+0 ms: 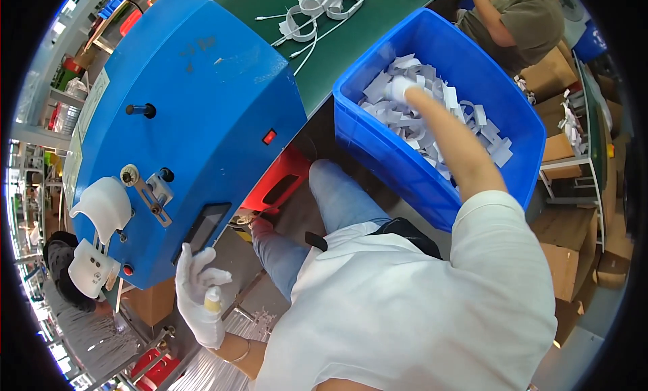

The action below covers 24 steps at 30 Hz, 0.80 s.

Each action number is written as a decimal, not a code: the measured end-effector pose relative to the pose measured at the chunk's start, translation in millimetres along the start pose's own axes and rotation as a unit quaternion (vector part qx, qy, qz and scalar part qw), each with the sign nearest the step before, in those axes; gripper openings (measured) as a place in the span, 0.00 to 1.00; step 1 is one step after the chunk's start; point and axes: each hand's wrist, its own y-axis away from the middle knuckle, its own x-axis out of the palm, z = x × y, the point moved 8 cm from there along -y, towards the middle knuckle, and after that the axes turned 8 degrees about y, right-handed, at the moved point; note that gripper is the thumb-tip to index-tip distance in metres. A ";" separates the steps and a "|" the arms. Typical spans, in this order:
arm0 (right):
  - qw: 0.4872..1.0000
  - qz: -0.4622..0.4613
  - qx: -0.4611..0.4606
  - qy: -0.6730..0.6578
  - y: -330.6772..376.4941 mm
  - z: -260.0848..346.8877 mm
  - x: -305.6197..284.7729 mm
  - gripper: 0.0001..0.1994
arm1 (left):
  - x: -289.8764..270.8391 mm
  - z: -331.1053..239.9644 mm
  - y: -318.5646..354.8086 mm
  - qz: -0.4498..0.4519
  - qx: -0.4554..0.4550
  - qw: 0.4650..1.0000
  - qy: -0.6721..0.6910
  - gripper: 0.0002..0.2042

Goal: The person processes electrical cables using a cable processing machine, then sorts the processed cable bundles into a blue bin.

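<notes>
My left hand [199, 293] wears a white glove with a yellowish covering on one fingertip. Its fingers are spread and nothing shows in them, beside the front edge of a large blue machine [196, 73]. Nearest to it on the machine is a dark rectangular panel [206, 225]. My right hand [401, 88], also gloved in white, reaches into a big blue bin [385, 168]. It is over a heap of white strips and folded pieces [432, 114]. Blur and the matching white hide its fingers, so I cannot make out whether it holds anything.
White cables with bands [317, 16] lie on the green tabletop [260, 3]. Two curved white guards [104, 205] project from the machine. A red container [280, 181] stands beneath. People work at the upper right [516, 23] and far left [88, 323]. Cardboard boxes [563, 242] stack right.
</notes>
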 end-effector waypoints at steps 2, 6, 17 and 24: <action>0.986 -0.122 0.094 -0.060 -12.0 -37.1 38.2 0.21 | 15.3 -3.9 -9.8 0.021 0.004 1.000 0.009 0.43; 0.978 -0.147 0.134 -0.064 -52.9 -118.7 69.5 0.20 | 37.3 -13.1 -26.4 0.078 0.025 0.996 0.020 0.37; 0.880 -0.176 -0.260 -0.356 209.0 94.0 -163.3 0.09 | 74.5 -58.4 -47.1 0.121 0.087 0.988 0.047 0.17; 0.750 -0.314 -0.579 -0.063 368.9 241.4 -212.4 0.06 | 32.3 -154.5 -27.7 -0.089 0.417 0.904 -0.007 0.26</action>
